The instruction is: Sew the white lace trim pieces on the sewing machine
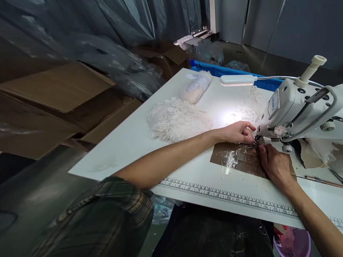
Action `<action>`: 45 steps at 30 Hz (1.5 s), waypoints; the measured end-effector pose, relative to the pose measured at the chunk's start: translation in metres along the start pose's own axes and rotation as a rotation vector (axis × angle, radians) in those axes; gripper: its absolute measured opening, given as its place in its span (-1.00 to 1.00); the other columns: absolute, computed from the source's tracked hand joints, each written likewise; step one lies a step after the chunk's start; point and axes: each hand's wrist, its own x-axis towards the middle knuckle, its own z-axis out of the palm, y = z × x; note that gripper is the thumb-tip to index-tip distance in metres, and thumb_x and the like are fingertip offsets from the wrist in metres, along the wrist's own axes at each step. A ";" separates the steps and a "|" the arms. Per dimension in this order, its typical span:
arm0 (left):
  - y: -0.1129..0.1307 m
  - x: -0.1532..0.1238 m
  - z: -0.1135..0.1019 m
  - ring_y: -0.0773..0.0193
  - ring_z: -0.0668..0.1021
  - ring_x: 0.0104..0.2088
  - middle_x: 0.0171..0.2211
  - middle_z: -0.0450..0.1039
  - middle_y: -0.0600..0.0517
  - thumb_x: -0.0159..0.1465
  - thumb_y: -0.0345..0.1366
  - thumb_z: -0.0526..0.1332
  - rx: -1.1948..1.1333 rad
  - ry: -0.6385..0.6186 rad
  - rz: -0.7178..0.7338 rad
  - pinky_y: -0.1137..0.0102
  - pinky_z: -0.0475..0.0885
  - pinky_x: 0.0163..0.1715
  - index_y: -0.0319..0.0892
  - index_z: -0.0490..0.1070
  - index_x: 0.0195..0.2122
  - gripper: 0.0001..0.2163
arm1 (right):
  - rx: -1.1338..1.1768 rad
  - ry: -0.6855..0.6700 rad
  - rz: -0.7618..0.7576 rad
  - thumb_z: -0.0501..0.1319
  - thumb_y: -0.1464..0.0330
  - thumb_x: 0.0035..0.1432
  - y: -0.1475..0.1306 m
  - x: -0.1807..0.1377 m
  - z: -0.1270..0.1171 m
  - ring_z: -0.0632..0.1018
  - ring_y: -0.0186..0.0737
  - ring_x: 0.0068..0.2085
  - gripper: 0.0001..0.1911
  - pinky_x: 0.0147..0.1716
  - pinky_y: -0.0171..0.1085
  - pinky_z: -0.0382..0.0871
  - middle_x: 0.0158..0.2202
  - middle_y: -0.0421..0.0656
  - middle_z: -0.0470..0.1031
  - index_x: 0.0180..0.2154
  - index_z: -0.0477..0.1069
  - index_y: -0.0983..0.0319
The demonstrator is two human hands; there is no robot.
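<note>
On the worktop, the lace pile, longer left to right, lies left of the nearer left hand, whose curled fingers meet the right hand's pinched ones at the sewing machine's needle area, any grip impossible to tell.

One left hand and one right hand, two in all, are at one sewing machine, with one lamp near it. One white surface bears one heap of lace, its pieces too overlapped to count, one rolled cloth bundle, one brown sheet and one printed ruler strip. Below shows one purple basket; to the side are at least two cardboard boxes.
</note>
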 end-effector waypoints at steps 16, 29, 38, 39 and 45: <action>-0.008 0.003 0.002 0.30 0.52 -0.38 -0.39 0.53 0.06 0.13 -0.26 0.30 -0.060 0.027 0.011 0.37 0.35 -0.35 -0.22 0.25 0.03 -0.55 | 0.072 -0.060 0.111 -0.05 0.10 0.38 -0.016 0.016 -0.002 0.52 -0.12 -0.42 -0.57 -0.50 -0.27 0.03 -0.43 -0.03 0.55 -0.25 0.46 0.21; -0.005 0.001 0.000 0.28 0.51 -0.40 -0.43 0.49 0.08 0.13 -0.20 0.30 0.032 0.029 0.015 0.37 0.32 -0.37 -0.27 0.20 0.11 -0.44 | 0.100 -0.012 0.049 -0.04 0.07 0.36 -0.017 0.019 0.002 0.51 -0.14 -0.40 -0.57 -0.45 -0.27 0.12 -0.42 -0.05 0.54 -0.20 0.46 0.20; 0.000 -0.004 0.003 0.21 0.58 -0.28 -0.33 0.55 0.00 0.15 -0.22 0.32 0.050 0.037 -0.011 0.33 0.39 -0.23 -0.28 0.20 0.13 -0.44 | 0.198 -0.099 0.051 -0.20 0.07 0.38 -0.015 0.014 -0.013 0.45 -0.15 -0.50 -0.46 -0.51 -0.28 0.09 -0.48 -0.06 0.51 -0.24 0.46 0.19; 0.003 -0.006 0.002 0.20 0.58 -0.24 -0.29 0.57 -0.03 0.13 -0.22 0.33 0.089 0.039 -0.009 0.32 0.40 -0.20 -0.27 0.20 0.14 -0.43 | 0.207 -0.114 0.034 -0.23 0.05 0.38 -0.010 0.009 -0.018 0.44 -0.15 -0.53 -0.42 -0.52 -0.27 0.09 -0.52 -0.07 0.49 -0.25 0.45 0.20; 0.040 -0.035 -0.004 0.20 0.57 -0.18 -0.11 0.59 -0.04 0.22 -0.17 0.33 0.598 -0.033 0.097 0.31 0.34 -0.11 -0.14 0.42 0.06 -0.61 | 0.181 -0.029 0.015 -0.36 -0.12 0.31 0.035 -0.028 -0.038 0.32 -0.20 -0.64 -0.23 -0.57 -0.28 0.06 -0.70 -0.15 0.30 -0.45 0.41 0.18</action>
